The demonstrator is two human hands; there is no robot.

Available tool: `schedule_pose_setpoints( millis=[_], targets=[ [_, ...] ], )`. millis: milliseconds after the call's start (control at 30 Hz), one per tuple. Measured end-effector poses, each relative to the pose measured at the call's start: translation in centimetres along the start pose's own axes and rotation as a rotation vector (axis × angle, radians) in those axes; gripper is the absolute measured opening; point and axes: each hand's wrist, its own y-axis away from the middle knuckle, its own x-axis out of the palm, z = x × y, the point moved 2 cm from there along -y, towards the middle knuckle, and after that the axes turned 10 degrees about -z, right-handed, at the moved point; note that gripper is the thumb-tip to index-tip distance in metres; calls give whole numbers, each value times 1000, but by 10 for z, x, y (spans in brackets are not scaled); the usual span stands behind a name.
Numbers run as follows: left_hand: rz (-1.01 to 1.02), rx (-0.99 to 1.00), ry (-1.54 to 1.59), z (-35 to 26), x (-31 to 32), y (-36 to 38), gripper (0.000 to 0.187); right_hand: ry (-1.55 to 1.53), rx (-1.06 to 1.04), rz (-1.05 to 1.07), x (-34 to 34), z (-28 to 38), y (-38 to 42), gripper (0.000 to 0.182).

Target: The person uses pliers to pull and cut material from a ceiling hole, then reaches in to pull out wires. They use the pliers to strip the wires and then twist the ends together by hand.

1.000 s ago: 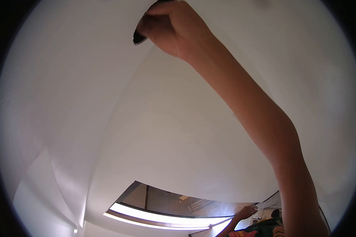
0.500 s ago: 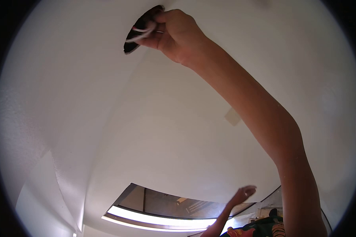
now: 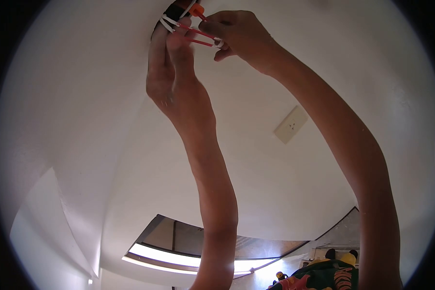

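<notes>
Red and white wires (image 3: 194,33) hang out of a dark ceiling hole (image 3: 171,12), head view, both of my arms raised. My left hand (image 3: 166,63) reaches up to the hole, fingers together against the wires at its edge. My right hand (image 3: 241,34) pinches the red wires' free ends, fingers clamped on them. An orange connector cap (image 3: 196,9) sits by the hole. I judge this early: wires pulled out, nothing fitted there yet. Wall plate (image 3: 291,124) well apart; window (image 3: 198,246) low in view
</notes>
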Motion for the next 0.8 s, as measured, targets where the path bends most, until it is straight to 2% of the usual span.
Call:
schedule_pose_setpoints(
  millis=[133,200,267,333,367,433,667,767,800],
  targets=[
    [-49,-128,74,9,4,-11,38,18,65,99,-10,4,-2,34],
    [-14,-264,272,15,7,-14,31,-46,130,150,-21,9,-6,32],
    [8,-265,293,16,6,-16,29,-109,198,198,-24,7,-9,30],
    [30,-272,309,17,4,-15,27,-320,272,215,-24,4,-9,27],
    [33,-290,323,18,4,-15,27,-322,272,216,-25,3,-6,27],
    [40,-309,338,20,3,-15,26,-627,367,270,-28,0,3,24],
    [-33,-276,315,18,19,-13,23,-795,298,379,-38,-8,17,19],
    [-81,-238,201,23,27,-8,21,-692,181,345,-41,-14,12,20],
    [-89,-228,143,27,27,-6,20,-475,94,250,-46,-15,11,21]
  ],
)
